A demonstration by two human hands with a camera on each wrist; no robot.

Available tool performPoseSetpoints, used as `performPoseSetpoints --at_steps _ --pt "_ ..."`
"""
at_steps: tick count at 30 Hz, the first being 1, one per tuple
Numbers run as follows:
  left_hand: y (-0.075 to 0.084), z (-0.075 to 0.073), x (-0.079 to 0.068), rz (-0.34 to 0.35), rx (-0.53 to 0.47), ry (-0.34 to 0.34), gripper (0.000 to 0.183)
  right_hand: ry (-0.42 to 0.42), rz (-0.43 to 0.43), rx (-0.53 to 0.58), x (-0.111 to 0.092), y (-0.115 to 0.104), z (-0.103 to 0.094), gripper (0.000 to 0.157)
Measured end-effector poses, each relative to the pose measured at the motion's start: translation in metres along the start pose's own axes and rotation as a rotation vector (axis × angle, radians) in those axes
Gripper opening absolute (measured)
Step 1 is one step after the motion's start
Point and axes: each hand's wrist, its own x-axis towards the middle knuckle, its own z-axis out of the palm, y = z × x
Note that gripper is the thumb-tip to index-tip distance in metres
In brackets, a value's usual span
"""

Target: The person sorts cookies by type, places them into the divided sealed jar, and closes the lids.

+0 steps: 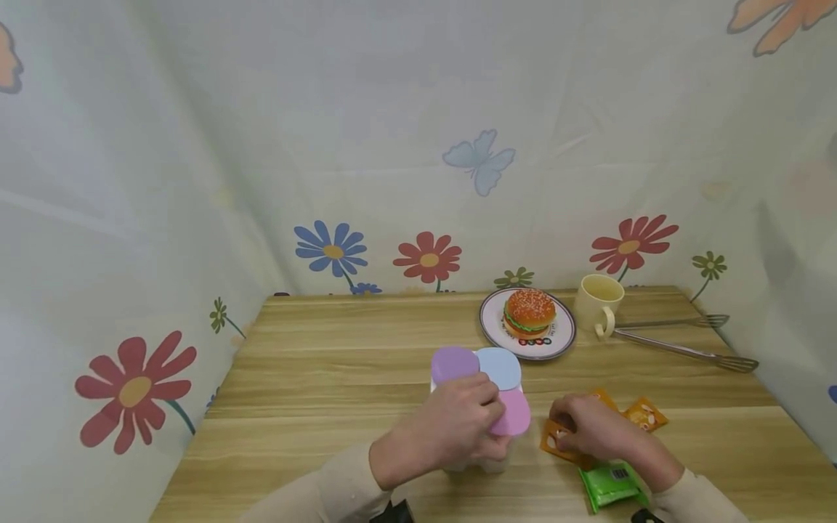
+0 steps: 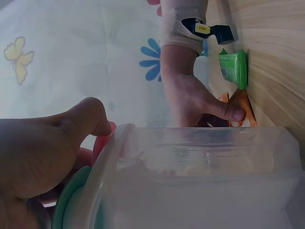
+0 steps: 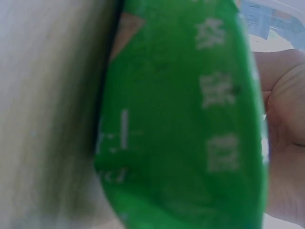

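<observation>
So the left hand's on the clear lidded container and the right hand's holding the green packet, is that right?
Not quite. The head view shows the right hand holding an orange packet, with the green packet near its wrist. The left hand is on the clear lidded container.

Both sleeved forearms [image 1: 336, 479] outstretched, left hand [image 1: 458, 418] and right hand [image 1: 598, 428] with bent fingers [image 1: 485, 392]

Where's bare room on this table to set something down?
Widest: the tabletop left of the lidded container, from the left sleeve back to the curtain. Smaller: right of the orange packets, in front of the metal tongs. Crowded: around the right hand and green packet, and by the plate and mug.
</observation>
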Motion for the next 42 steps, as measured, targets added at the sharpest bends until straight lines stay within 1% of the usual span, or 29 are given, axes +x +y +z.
performPoseSetpoints --at_steps 3,7,11,15,19,21,23,25,28,31,38,41,42 --pt "0.001 0.0 0.0 0.014 0.036 0.037 0.025 0.008 -0.034 -0.001 0.0 0.001 -0.001 0.02" --pt "0.004 0.001 -0.002 0.006 0.058 0.072 0.023 0.022 -0.063 -0.002 -0.001 0.002 -0.003 0.023" --pt "0.005 0.003 -0.005 -0.01 0.075 0.073 0.022 0.032 -0.073 -0.007 0.001 0.001 -0.003 0.024" --pt "0.006 0.005 -0.006 -0.008 0.081 0.078 0.022 0.045 -0.072 -0.01 0.0 -0.001 -0.005 0.025" --pt "0.005 0.007 -0.007 -0.03 0.043 0.109 0.019 0.047 -0.072 0.002 -0.002 -0.002 -0.006 0.025" --pt "0.005 0.006 -0.007 -0.041 0.027 0.106 0.019 0.04 -0.069 0.015 -0.003 -0.002 -0.007 0.025" --pt "0.004 0.004 -0.007 -0.059 0.015 0.088 0.019 0.034 -0.068 0.031 -0.003 -0.001 -0.008 0.024" --pt "0.005 0.001 -0.006 -0.057 0.015 0.056 0.021 0.035 -0.071 0.042 -0.004 0.0 -0.01 0.023" --pt "0.006 -0.001 -0.007 -0.072 0.003 0.043 0.022 0.039 -0.081 0.057 -0.005 0.002 -0.012 0.022" --pt "0.006 0.0 -0.008 -0.085 -0.02 0.072 0.021 0.046 -0.093 0.064 -0.007 0.002 -0.013 0.021" --pt "0.001 0.004 -0.009 -0.074 -0.048 0.192 0.018 0.08 -0.132 0.06 -0.008 0.002 -0.016 0.02" --pt "-0.001 0.004 -0.008 -0.08 -0.078 0.209 0.017 0.092 -0.132 0.066 -0.009 0.003 -0.016 0.02" --pt "-0.001 0.003 -0.008 -0.084 -0.095 0.202 0.017 0.097 -0.127 0.068 -0.009 0.003 -0.017 0.02"
